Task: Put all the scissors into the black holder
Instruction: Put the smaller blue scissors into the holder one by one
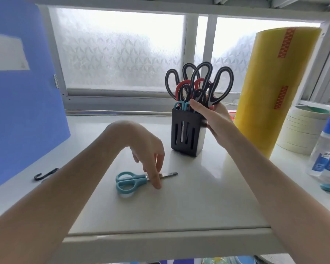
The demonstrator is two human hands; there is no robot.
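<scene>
A black slotted holder (187, 134) stands on the white shelf (179, 210) right of centre. Several scissors stand in it, handles up: big black-and-white ones (220, 84), red ones (181, 86) and small teal ones (181, 106). My right hand (211, 117) grips the black-and-white scissors at the holder's right top edge. A small pair of teal-handled scissors (126, 181) lies flat on the shelf, blades pointing right. My left hand (147, 151) hangs over it with fingertips down on the blades near the pivot.
A tall yellow film roll (274, 88) stands right of the holder, with stacked masking tape rolls (301, 130) and glue bottles (328, 149) beyond. A blue folder (21, 101) leans at the left, a black hook (46, 174) beside it. A frosted window is behind.
</scene>
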